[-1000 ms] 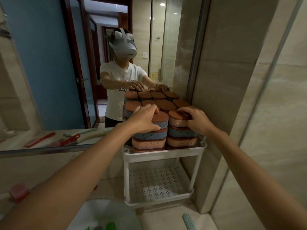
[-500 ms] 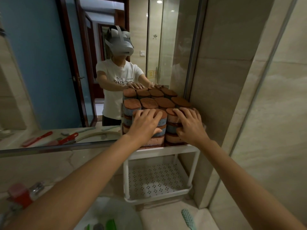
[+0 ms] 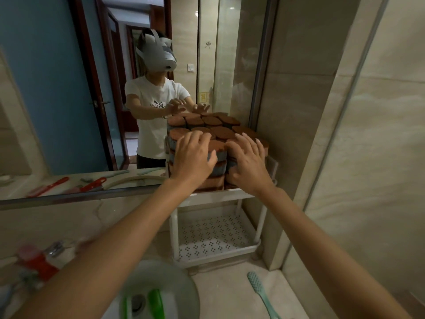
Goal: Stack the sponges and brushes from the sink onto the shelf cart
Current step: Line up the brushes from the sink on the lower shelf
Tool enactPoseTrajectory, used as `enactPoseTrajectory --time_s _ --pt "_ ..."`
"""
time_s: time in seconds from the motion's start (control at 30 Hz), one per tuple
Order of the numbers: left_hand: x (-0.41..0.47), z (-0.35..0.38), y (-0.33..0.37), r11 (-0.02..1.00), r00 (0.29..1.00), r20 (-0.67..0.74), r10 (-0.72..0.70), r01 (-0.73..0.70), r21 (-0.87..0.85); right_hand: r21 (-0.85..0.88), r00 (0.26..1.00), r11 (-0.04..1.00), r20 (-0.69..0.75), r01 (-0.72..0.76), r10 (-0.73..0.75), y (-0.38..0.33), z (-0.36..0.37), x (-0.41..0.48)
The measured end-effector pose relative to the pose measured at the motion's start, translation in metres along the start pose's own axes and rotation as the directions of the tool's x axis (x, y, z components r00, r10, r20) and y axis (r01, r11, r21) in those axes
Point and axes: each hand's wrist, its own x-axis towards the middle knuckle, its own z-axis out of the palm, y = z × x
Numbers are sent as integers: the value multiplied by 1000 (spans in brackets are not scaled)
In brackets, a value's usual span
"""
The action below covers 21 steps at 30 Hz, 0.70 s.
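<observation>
Grips splay wider than before: left grip [image 3: 194, 157] and right grip [image 3: 249, 162] touch brown-topped foam sponges [image 3: 218, 132]. Teal plastic brush [image 3: 258, 288] points 11 o'clock.

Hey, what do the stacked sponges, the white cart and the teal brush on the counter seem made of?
The sponges look like soft foam, blue and peach layers under a matte, coarse brown scouring top. The shelf cart is probably moulded white plastic, smooth, its lower shelf punched with holes. The teal brush seems plastic or silicone: nubbed head, slim handle.

Single head-worn view, forward and down, close over the shelf cart [image 3: 216, 196].
</observation>
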Motion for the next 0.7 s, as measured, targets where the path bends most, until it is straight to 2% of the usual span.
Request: enactPoseTrajectory --time_s 0.07,0.13,0.23,0.33,0.43,0.5,0.6,0.7 --pt "-13 -9 -1 994 996 -52 -76 72 -84 63 990 996 -133 63 -54 -15 8 -12" --pt "-33 -16 -4 973 986 -40 -164 155 -172 170 973 982 -225 86 -46 -33 19 -32" --pt "-76 -18 -13 923 959 24 -281 277 -265 382 978 923 -207 50 33 -62 39 -70" --pt "-133 -6 -23 832 876 189 -444 481 -276 506 994 858 -11 -86 106 -81 69 -118" --pt "-193 11 -29 738 732 408 -546 650 -178 510 955 817 254 -268 155 -91 103 -173" --pt "-233 23 -32 675 613 521 -594 732 -91 445 873 807 459 -388 166 -93 121 -208" --pt "-292 39 -36 600 453 652 -608 800 4 286 684 820 711 -495 165 -96 136 -255" --pt "-340 48 -37 592 316 748 -584 796 126 171 557 875 820 -453 128 -104 149 -294"
